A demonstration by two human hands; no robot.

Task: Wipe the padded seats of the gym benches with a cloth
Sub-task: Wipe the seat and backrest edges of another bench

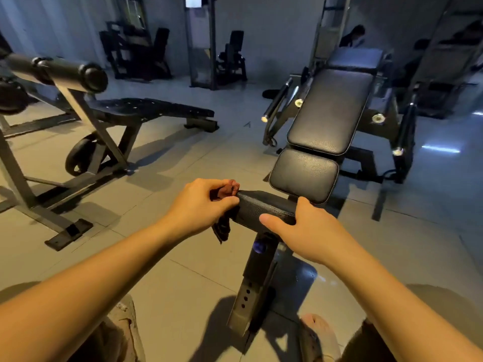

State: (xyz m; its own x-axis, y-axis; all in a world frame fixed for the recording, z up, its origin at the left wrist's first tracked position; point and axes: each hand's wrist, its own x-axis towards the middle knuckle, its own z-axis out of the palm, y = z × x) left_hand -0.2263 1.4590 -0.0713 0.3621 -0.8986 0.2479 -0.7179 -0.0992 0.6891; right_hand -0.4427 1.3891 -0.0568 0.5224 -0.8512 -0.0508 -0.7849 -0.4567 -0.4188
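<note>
Stands at the foot end of an incline bench, looking down over both bare forearms. Grips a reddish-brown cloth in the left hand, fingers curled and pinching the bunched fabric against the left end of the black padded roller. Lets a loose tail of the cloth hang below the hand, beside the roller's end. Clasps the right end of the same roller with the right hand, thumb stretched along the near face, the other fingers wrapped over the top and mostly hidden. Sees the roller lying crosswise atop a dark metal post with a row of adjustment holes, rising from the tiled floor. Finds the small seat pad just beyond the roller. Past it, finds the long back pad sloping up and away, both black, neither under a hand. Notes a flat bench well apart to the left, behind an angled steel frame carrying another black foam roller. Catches more machines in the dim background, and a person partly hidden behind the top of the back pad.
</note>
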